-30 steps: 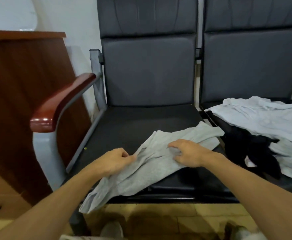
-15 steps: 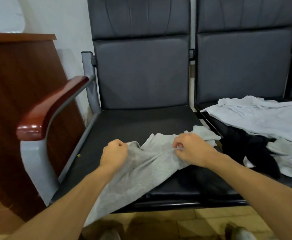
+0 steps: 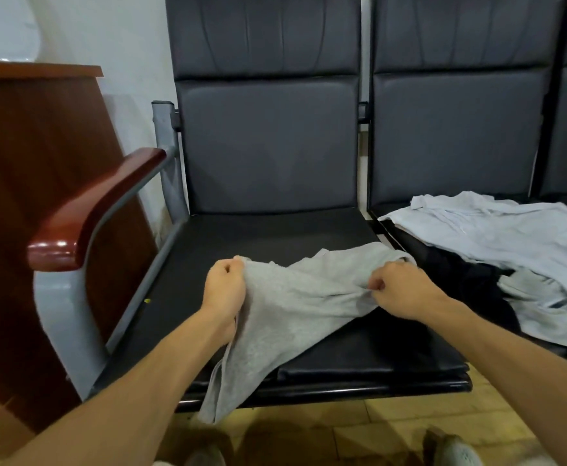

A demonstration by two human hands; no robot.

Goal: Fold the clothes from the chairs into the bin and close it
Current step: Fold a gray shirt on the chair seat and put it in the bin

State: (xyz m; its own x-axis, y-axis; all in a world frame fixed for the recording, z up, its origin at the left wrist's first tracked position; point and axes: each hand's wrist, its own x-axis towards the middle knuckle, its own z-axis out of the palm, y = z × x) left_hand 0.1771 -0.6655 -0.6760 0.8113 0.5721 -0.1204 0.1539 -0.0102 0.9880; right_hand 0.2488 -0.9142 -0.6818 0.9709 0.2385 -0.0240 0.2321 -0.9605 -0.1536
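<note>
A grey garment (image 3: 285,314) lies across the black seat of the left chair (image 3: 268,230), its lower end hanging over the front edge. My left hand (image 3: 225,284) grips its upper left edge in a fist. My right hand (image 3: 398,287) grips the fabric at its right side. The cloth is stretched between both hands, slightly lifted. On the right chair's seat (image 3: 406,240) lie a pale blue-white garment (image 3: 497,237), a black garment (image 3: 470,284) and a light grey piece (image 3: 544,304). No bin is in view.
A reddish wooden armrest (image 3: 90,213) on a grey metal frame stands at the left of the chair. A brown wooden cabinet (image 3: 30,183) stands further left. Yellowish tiled floor (image 3: 359,432) and my shoes show at the bottom.
Both hands closed on the grey garment and moved apart, left hand leftward and up, pulling the cloth taut and lifting its top edge off the seat.
</note>
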